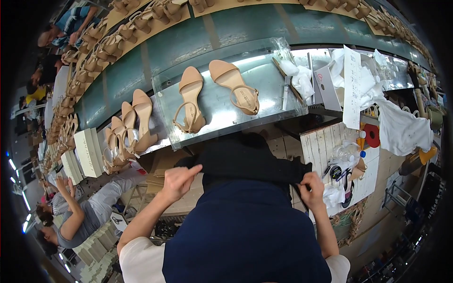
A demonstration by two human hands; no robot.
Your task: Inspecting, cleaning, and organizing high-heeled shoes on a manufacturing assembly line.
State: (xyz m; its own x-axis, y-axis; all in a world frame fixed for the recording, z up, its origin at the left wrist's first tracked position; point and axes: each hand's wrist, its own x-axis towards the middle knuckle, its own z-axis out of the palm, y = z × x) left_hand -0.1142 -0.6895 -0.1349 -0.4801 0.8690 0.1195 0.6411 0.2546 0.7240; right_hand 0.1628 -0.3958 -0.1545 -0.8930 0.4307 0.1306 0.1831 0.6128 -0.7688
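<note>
A black cloth (245, 162) stretches across my front, below the dark blue garment I wear. My left hand (178, 183) is closed at the cloth's left edge, its thumb and forefinger pinching there. On the other side my right hand (311, 189) is closed at the cloth's right corner, fingers curled in. Beyond the cloth, on a glass-covered bench (165, 111), lie two beige high-heeled sandals with ankle straps: a left one (191, 99) and a right one (236, 87). Neither hand touches them.
More beige sandals (143, 120) stand left of the glass, beside white shoeboxes (88, 152). A green conveyor (245, 28) carries rows of sandals behind. White paper and cloths (363, 78) pile up on the right, above a white side table (321, 141) with bottles. Co-workers (78, 217) are at the left.
</note>
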